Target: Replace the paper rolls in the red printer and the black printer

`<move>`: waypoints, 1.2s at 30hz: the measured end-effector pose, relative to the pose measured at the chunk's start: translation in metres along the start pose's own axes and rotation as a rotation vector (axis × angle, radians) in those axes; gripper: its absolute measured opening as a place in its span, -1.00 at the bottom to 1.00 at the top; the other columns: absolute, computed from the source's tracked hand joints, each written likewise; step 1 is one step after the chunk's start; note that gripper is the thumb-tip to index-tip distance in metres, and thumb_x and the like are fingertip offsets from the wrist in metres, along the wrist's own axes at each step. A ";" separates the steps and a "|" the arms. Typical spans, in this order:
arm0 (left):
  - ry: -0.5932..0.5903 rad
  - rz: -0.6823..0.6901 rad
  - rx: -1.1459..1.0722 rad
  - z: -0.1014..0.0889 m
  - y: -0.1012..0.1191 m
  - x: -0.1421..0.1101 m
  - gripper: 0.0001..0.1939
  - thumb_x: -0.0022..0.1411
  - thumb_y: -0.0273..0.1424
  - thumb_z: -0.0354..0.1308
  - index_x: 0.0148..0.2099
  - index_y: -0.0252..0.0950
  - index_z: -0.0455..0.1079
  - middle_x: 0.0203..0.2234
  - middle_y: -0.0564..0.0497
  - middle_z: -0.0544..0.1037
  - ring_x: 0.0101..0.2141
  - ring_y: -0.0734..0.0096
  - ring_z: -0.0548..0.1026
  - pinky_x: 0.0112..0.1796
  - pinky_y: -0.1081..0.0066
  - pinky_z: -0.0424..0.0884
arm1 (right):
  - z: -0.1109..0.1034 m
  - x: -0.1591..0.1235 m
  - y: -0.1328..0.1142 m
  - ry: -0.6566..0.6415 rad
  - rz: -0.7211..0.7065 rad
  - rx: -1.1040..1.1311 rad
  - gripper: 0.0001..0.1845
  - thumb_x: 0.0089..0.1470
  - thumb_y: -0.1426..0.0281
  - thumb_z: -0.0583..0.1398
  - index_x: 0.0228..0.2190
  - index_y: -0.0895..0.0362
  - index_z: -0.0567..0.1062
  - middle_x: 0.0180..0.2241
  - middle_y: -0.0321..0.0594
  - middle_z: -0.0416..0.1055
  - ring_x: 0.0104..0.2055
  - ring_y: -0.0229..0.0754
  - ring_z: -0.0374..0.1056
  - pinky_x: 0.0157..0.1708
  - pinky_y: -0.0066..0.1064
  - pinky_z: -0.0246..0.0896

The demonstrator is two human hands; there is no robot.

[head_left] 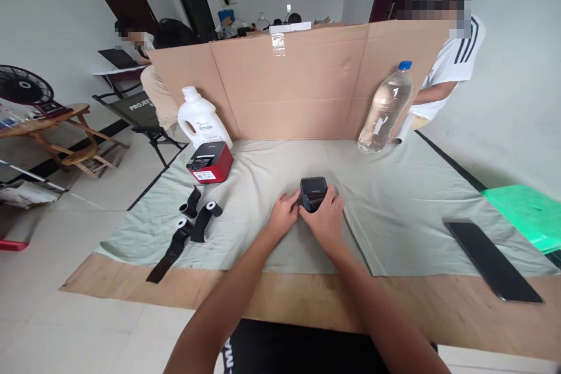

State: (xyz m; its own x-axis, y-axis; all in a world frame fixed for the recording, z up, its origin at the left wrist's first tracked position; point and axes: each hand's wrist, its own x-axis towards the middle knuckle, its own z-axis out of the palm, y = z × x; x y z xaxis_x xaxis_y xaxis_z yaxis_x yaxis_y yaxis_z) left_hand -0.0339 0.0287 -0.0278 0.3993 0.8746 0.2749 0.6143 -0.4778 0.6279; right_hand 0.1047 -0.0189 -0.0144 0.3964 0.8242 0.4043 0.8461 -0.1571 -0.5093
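Forearms (pixel 239 272) reach toward the small black box (pixel 314 186) on the cloth (pixel 267 166). Left hand (pixel 283 217) rests loosely open against it; right hand (pixel 326 221) straddles its near end. Likely light, rigid; best gripped by its sides.

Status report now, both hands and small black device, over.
Left hand at device's left side. Right hand on its near right edge. Small black device on cloth. Nothing seen between hands and device.
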 end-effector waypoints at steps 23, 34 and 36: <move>0.023 -0.088 0.098 0.003 -0.002 -0.001 -0.38 0.19 -0.68 0.00 0.18 -0.13 0.54 -0.07 -0.07 0.62 0.04 0.12 0.50 0.20 0.02 0.28 | 0.007 -0.008 0.006 -0.013 0.000 0.011 0.16 -0.15 0.05 0.40 0.25 0.48 0.10 -0.07 0.23 0.31 0.01 0.28 0.26 0.07 0.01 0.22; 0.056 -0.153 0.015 0.004 -0.007 0.003 -0.35 0.13 -0.72 -0.01 0.09 -0.04 0.60 -0.08 -0.02 0.62 0.05 0.19 0.51 0.26 -0.02 0.22 | 0.006 -0.009 0.006 -0.011 0.019 0.012 0.12 -0.14 0.04 0.39 0.24 0.43 0.13 -0.07 0.23 0.32 0.01 0.30 0.28 0.01 0.04 0.26; 0.057 -0.155 0.019 0.005 -0.007 0.003 -0.35 0.13 -0.72 -0.01 0.09 -0.04 0.59 -0.08 -0.02 0.62 0.05 0.19 0.51 0.26 -0.02 0.21 | 0.006 -0.008 0.007 -0.005 0.020 0.010 0.12 -0.15 0.04 0.39 0.24 0.41 0.13 -0.07 0.23 0.32 0.01 0.30 0.28 0.02 0.04 0.25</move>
State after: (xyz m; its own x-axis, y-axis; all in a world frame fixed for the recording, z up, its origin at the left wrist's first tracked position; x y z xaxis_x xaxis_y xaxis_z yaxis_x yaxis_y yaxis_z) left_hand -0.0339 0.0342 -0.0348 0.2601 0.9409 0.2170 0.6784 -0.3380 0.6523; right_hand 0.1049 -0.0239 -0.0255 0.4110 0.8240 0.3900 0.8344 -0.1678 -0.5250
